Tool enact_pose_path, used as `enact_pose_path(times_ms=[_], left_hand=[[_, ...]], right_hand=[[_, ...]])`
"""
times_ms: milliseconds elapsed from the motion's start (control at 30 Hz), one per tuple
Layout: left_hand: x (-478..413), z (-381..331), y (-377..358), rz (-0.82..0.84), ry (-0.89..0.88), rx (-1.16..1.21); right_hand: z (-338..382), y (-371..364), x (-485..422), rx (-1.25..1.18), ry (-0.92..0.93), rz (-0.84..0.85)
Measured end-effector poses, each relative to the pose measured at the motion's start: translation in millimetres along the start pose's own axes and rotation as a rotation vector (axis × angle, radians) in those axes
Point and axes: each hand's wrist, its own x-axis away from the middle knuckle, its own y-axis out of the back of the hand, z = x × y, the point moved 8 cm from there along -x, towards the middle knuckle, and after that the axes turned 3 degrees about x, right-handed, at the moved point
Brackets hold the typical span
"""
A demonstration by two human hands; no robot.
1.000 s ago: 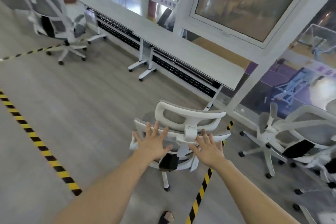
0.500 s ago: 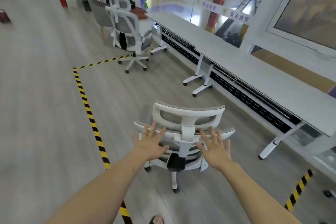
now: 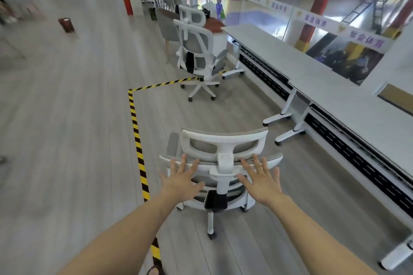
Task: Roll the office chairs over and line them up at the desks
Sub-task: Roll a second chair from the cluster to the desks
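Note:
A white office chair [image 3: 223,143] with grey mesh stands right in front of me, its back toward me. My left hand [image 3: 180,179] lies flat with spread fingers on the left of the backrest. My right hand [image 3: 260,179] lies flat with spread fingers on the right of it. Neither hand grips anything. A long row of grey desks [image 3: 330,87] on white wheeled legs runs along the right. A second white chair [image 3: 197,51] stands farther ahead near the desks' far end.
Yellow-black floor tape [image 3: 137,140] runs left of the chair and turns right toward the second chair. A red fire extinguisher [image 3: 127,3] stands by a white pillar. A dark red box [image 3: 66,24] sits on the floor far left. More chairs stand behind.
The view has swung left along the desk row and the chair has rolled with it, crossing the floor tape. Both hands stay flat on the backrest.

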Motion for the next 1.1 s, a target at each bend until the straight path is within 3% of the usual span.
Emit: enact_pose_path(times_ms=[467,833,1100], left_hand=[[-220,116,149,0.045,-0.015,-0.042],[-400,187,255,0.082,-0.045,-0.02],[-533,211,343,-0.005,-0.038,0.001]], right_hand=[[98,85,-250,0.107,-0.014,0.04],[168,134,-435,0.035,-0.042,0.052],[193,179,-594,-0.072,-0.029,-0.038]])
